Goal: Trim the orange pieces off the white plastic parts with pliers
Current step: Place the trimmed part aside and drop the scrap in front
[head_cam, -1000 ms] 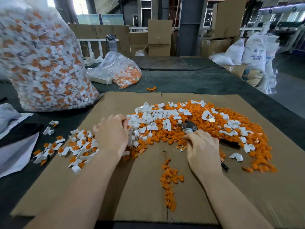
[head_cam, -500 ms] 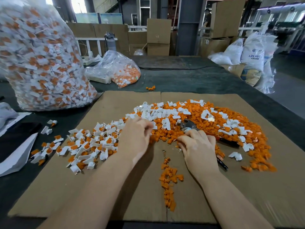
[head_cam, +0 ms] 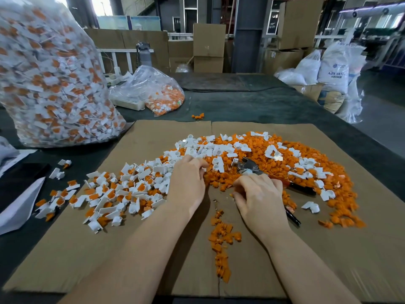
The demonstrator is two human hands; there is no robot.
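Closest to the person, a thin trail of orange offcuts [head_cam: 221, 242] runs along the seam of the flattened cardboard sheet [head_cam: 65, 249] that covers the table. Just beyond it, the right hand [head_cam: 260, 200] is curled around the pliers [head_cam: 248, 166], whose metal head pokes out past the knuckles while the dark handles stick out to the right under the palm. The left hand [head_cam: 187, 183] lies knuckles up at the edge of the pile, fingers bent down among the parts; whether they pinch one I cannot tell. To its left spreads a heap of white plastic parts with orange pieces [head_cam: 122, 191] still attached. Behind both hands lies a broad drift of cut orange pieces [head_cam: 306, 163] mixed with bare white parts. Farther back on the left stands a big clear bag of untrimmed parts [head_cam: 50, 84], and a smaller bag [head_cam: 153, 91] sits behind it. Cardboard boxes [head_cam: 208, 47] stand at the back.
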